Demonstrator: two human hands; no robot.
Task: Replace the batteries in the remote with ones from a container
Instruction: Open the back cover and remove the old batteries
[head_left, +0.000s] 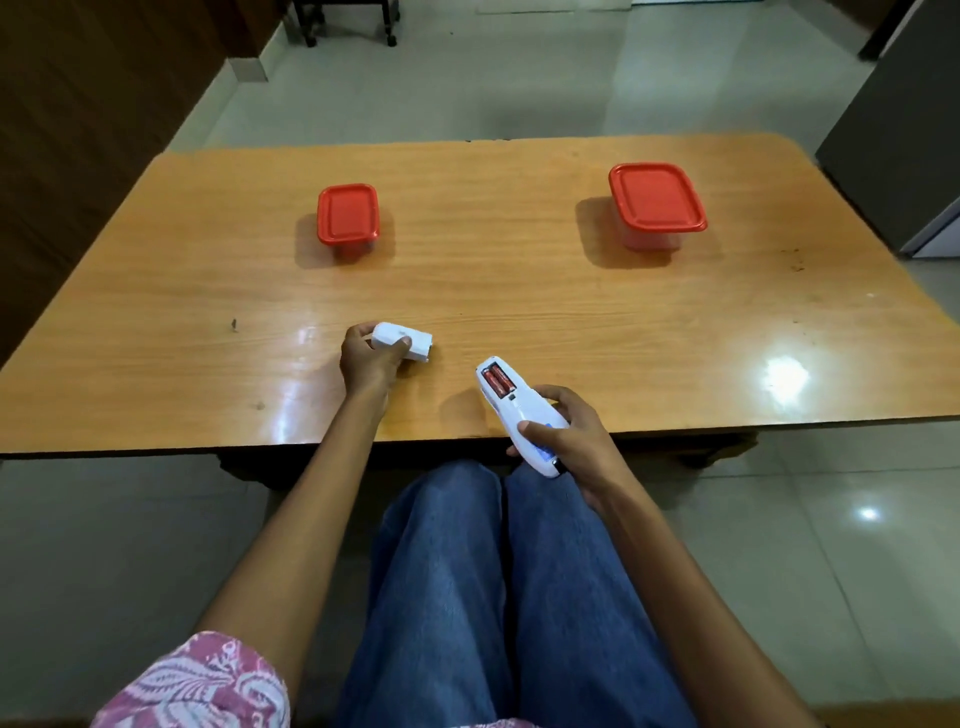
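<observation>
My right hand (569, 434) grips a white remote (514, 410) over the table's near edge, its back facing up. The battery bay is uncovered and two red batteries (498, 381) lie side by side in it. My left hand (370, 358) holds the white battery cover (410, 340) down on the tabletop, to the left of the remote. Two containers with red lids stand farther back: a small one (347, 214) at the left and a larger one (655, 198) at the right. Both lids are on, so their contents are hidden.
The wooden table (519, 291) is glossy with light glare at the right. My legs in blue jeans sit below its near edge. A grey cabinet (904, 135) stands to the right, and chair legs (348, 21) on the tiled floor beyond.
</observation>
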